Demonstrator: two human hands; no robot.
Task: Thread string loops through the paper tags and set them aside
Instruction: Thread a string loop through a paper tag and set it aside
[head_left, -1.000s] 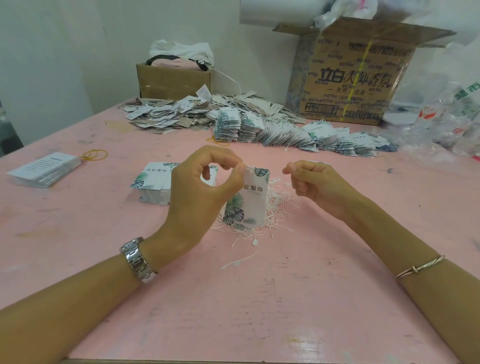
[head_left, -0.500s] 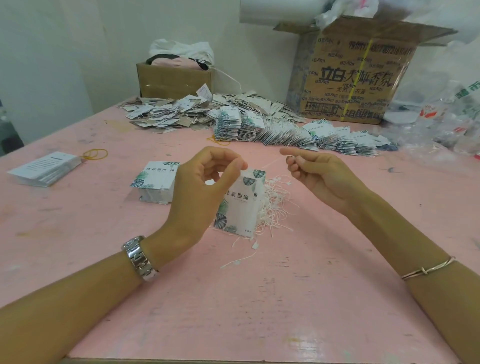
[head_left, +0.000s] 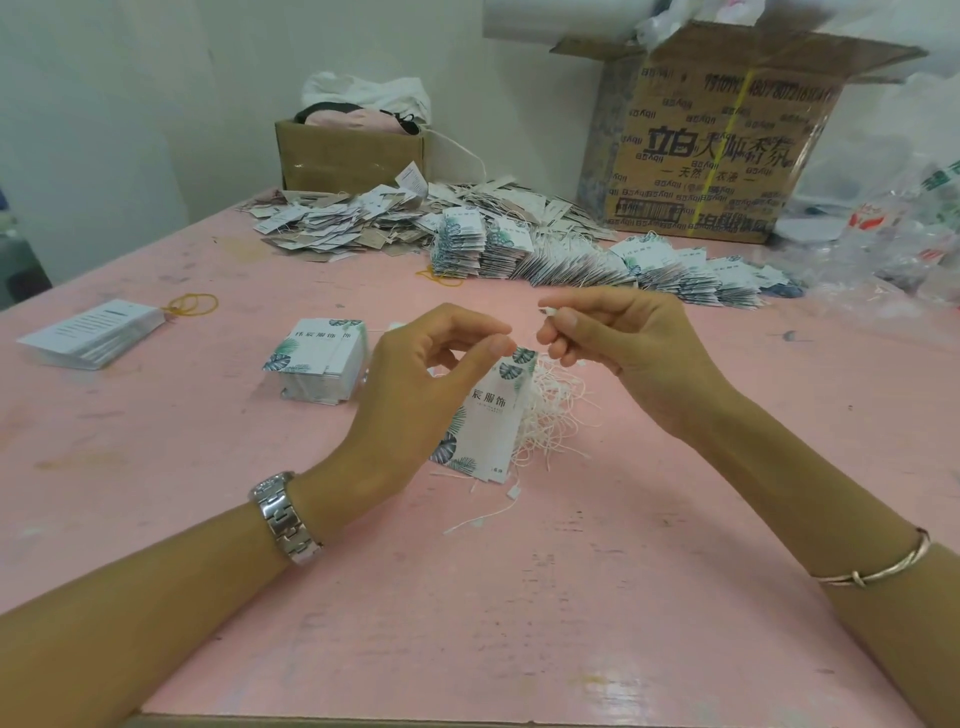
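Note:
My left hand (head_left: 415, 384) pinches the top of a white paper tag (head_left: 488, 421) printed with green leaves, which hangs upright over the pink table (head_left: 519, 597). Close to its right, my right hand (head_left: 618, 343) pinches the white end of a string (head_left: 546, 312) between thumb and forefinger. A tangle of loose white strings (head_left: 561, 415) lies on the table behind the tag. A stack of unthreaded tags (head_left: 322, 364) sits left of my left hand. Rows of threaded tags (head_left: 597, 260) lie further back.
A stack of white cards (head_left: 93, 332) and yellow rubber bands (head_left: 192, 304) lie at the left. A heap of mixed tags (head_left: 353, 223), a small cardboard box (head_left: 348, 150), a large printed carton (head_left: 717, 145) and plastic bags (head_left: 893, 234) line the back. One loose string (head_left: 483, 514) lies near me.
My right hand drew the string out to the right and up, then came back towards my left hand. The tag has swung slightly in my left hand.

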